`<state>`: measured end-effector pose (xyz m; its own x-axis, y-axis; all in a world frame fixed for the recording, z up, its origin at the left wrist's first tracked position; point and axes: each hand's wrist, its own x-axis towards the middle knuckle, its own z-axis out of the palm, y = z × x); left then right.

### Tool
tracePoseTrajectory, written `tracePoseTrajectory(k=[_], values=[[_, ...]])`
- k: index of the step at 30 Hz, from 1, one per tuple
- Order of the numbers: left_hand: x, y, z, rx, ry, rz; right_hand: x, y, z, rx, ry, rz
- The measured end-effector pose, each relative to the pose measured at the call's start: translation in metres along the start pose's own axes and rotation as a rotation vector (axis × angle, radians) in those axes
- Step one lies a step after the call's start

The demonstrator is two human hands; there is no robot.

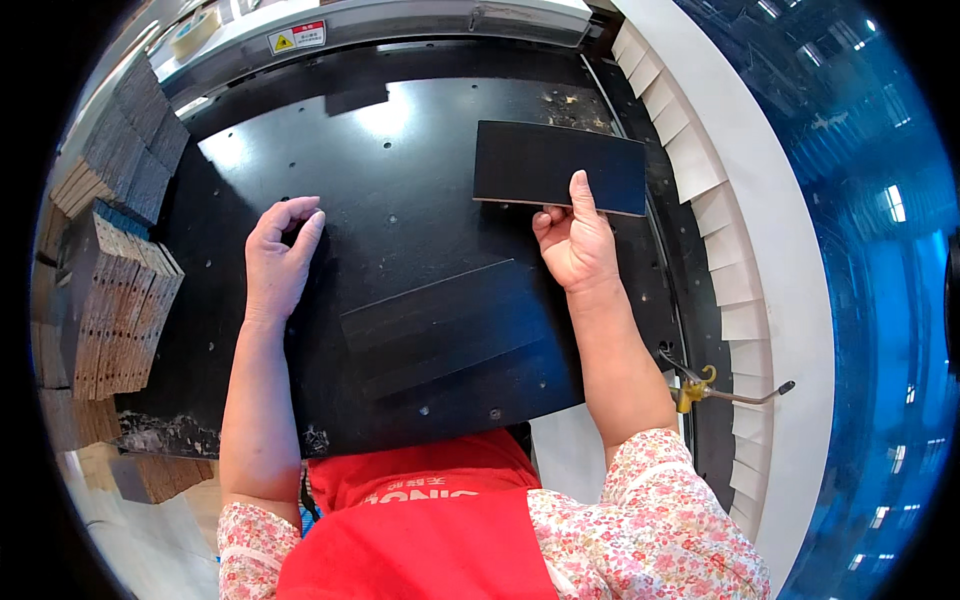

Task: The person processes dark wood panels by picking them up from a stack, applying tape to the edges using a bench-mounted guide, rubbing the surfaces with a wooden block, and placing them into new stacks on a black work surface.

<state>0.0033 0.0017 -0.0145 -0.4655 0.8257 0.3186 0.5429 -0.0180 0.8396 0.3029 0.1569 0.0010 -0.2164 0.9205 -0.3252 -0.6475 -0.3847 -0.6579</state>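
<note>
My right hand (580, 240) grips a black rectangular panel (540, 160) by its near edge, thumb on top and fingers curled beneath. The panel's thin brown edge faces me, over the right part of a black work table (370, 235). Closer to my body, a second dark rectangular panel (440, 325) lies slantwise on the table. At the left, my left hand (280, 245) is by the table top, its fingers curled toward the thumb. I see nothing held in it.
Stacks of brown-edged boards (125, 310) stand along the left side. A white machine beam with a warning label (297, 38) crosses the far side. On the right are a pleated white guard (690, 140) and a yellow air-gun-like tool (690, 393).
</note>
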Motion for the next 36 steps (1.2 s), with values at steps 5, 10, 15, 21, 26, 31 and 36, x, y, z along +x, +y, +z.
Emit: tracePoseTrajectory(k=[5, 10, 15, 21, 26, 31, 36], values=[[0.0004, -0.0014, 0.0004, -0.007, 0.004, -0.015, 0.0008, -0.0002, 0.0001, 0.020, 0.000, 0.001], [0.0006, 0.0005, -0.0007, -0.041, 0.011, -0.017, 0.0044, -0.0007, -0.0031, 0.051, -0.018, 0.040], [0.0013, 0.0029, -0.0010, -0.044, -0.003, -0.063, -0.0005, -0.0018, 0.0020, 0.076, 0.031, 0.059], [0.0026, 0.0003, -0.0017, -0.044, -0.003, -0.053, -0.0004, -0.0049, 0.0012, 0.078, -0.010, 0.055], [0.0024, 0.0051, -0.0011, -0.031, 0.000, -0.077, 0.0049, -0.0038, -0.0054, 0.042, -0.001, 0.019], [0.0034, 0.0040, -0.0016, -0.021, -0.003, -0.063, 0.0018, -0.0020, -0.0031, -0.147, 0.052, -0.154], [0.0021, 0.0021, -0.0016, -0.009, 0.000, -0.074, -0.0024, -0.0009, 0.0024, -0.221, 0.071, -0.248]])
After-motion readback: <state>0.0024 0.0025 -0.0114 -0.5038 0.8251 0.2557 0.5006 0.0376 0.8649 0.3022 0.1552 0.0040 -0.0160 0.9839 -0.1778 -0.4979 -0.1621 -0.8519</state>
